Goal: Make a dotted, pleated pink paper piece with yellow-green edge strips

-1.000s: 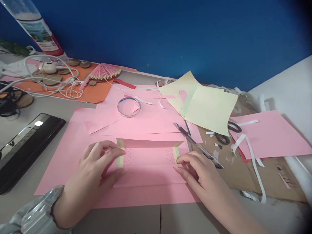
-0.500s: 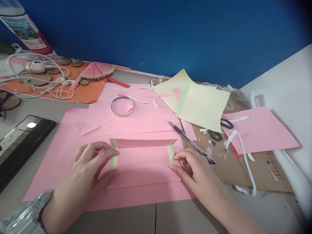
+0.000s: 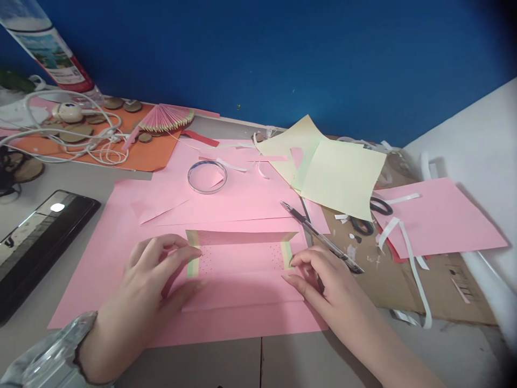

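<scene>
A folded pink paper (image 3: pixel 241 257) lies partly opened in front of me, its far flap standing up and its near flap low. Yellow-green bands and small dark specks run along both its short ends. My left hand (image 3: pixel 159 283) grips the left end, index finger on the green-striped edge and thumb on the near flap. At the opposite end my right hand (image 3: pixel 323 277) pinches the edge between bent fingers and thumb. Under it all is a large pink sheet (image 3: pixel 105 258).
Behind the folded paper lie a roll of clear tape (image 3: pixel 207 177), a black pen (image 3: pixel 319 234) and pale yellow paper (image 3: pixel 343 175). Scissors (image 3: pixel 362 225) and paper strips rest on cardboard (image 3: pixel 388 285) at right. A phone (image 3: pixel 48 242), cables, a pink paper fan (image 3: pixel 165 118) and a bottle (image 3: pixel 54 54) are left.
The whole view has shifted slightly, so things sit a little further right. Both hands keep their places on the folded pink paper.
</scene>
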Demonstrator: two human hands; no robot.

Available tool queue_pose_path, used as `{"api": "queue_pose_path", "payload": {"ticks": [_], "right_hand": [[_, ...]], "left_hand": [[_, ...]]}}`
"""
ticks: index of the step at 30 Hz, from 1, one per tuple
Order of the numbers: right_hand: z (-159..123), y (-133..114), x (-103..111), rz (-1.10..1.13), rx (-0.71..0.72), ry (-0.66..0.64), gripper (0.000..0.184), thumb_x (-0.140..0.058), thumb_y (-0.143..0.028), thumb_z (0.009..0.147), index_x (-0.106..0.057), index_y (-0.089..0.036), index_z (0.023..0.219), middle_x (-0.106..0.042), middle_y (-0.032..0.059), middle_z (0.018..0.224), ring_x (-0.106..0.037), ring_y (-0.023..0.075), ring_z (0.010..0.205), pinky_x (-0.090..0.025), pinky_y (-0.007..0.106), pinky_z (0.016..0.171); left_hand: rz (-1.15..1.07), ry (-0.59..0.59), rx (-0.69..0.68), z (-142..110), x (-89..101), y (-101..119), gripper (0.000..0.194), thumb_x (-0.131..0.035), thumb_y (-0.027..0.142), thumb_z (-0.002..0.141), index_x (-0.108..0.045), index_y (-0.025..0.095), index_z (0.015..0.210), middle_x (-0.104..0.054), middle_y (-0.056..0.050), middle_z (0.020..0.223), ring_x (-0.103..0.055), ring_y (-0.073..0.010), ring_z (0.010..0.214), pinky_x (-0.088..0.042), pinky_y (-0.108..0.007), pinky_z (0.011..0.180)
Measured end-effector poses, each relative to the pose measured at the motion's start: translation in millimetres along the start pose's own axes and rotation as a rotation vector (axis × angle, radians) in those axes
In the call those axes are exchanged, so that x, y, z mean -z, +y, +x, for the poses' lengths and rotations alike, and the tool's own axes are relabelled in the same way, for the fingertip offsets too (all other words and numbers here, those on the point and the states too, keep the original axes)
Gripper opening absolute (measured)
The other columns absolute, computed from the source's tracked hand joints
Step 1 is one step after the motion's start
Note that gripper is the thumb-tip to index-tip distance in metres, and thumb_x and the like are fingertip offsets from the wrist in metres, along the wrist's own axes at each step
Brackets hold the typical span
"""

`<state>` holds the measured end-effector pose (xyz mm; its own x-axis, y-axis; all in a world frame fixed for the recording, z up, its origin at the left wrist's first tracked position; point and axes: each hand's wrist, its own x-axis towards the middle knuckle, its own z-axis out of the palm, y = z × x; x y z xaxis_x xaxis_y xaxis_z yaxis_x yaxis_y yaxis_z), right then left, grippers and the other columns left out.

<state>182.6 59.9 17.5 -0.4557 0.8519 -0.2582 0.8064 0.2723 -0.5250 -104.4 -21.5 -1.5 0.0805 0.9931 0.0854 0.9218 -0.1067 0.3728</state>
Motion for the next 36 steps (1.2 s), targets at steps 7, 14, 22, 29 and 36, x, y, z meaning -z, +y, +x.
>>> {"api": "queue_pose_path", "payload": {"ticks": [7,14,22,29,36], "right_hand": [[0.7,1.1,-1.6,0.014,-0.005,-0.01,0.018,-0.044,-0.041,0.094,-0.047,-0.024,0.086,-0.047,-0.0001,0.08,-0.049,0.0185,0.075,-0.039,0.033,0.069],[2.5,1.3,-1.5,0.01,0.007,-0.006,0.017,-0.045,-0.039,0.093,-0.048,-0.024,0.086,-0.047,-0.0001,0.079,-0.048,0.0184,0.074,-0.039,0.033,0.069],[1.2,2.9,-2.6,0.02,0.015,0.002,0.019,-0.045,-0.041,0.093,-0.048,-0.024,0.086,-0.047,-0.0002,0.08,-0.048,0.0186,0.075,-0.038,0.033,0.069],[1.2,2.7,-2.5,0.027,0.008,-0.01,0.018,-0.044,-0.04,0.094,-0.048,-0.024,0.087,-0.047,-0.0002,0.08,-0.048,0.0187,0.075,-0.037,0.034,0.069],[2.5,2.2,-1.9,0.025,0.014,-0.003,0.018,-0.044,-0.04,0.094,-0.048,-0.024,0.086,-0.047,-0.0001,0.08,-0.049,0.019,0.075,-0.038,0.034,0.07]], "left_hand": [[-0.013,-0.008,-0.002,0.1,1.8,2.4,0.027,-0.057,0.034,0.085,-0.051,0.03,0.111,-0.046,-0.004,0.114,-0.044,-0.027,0.105,-0.041,-0.045,0.089],[-0.027,-0.007,0.004,2.1,1.6,3.0,0.026,-0.057,0.033,0.084,-0.052,0.029,0.109,-0.046,-0.004,0.113,-0.045,-0.0266,0.105,-0.041,-0.043,0.089],[-0.025,-0.014,0.013,0.3,1.0,1.3,0.026,-0.057,0.032,0.084,-0.052,0.029,0.11,-0.045,-0.004,0.114,-0.044,-0.0264,0.105,-0.041,-0.044,0.089],[-0.015,-0.018,-0.003,0.5,0.8,0.7,0.025,-0.056,0.031,0.086,-0.05,0.028,0.11,-0.044,-0.004,0.113,-0.043,-0.026,0.105,-0.04,-0.045,0.088],[-0.022,-0.003,-0.018,-0.6,0.2,-0.5,0.025,-0.056,0.03,0.086,-0.05,0.028,0.11,-0.044,-0.004,0.113,-0.043,-0.0262,0.104,-0.04,-0.046,0.088]]}}
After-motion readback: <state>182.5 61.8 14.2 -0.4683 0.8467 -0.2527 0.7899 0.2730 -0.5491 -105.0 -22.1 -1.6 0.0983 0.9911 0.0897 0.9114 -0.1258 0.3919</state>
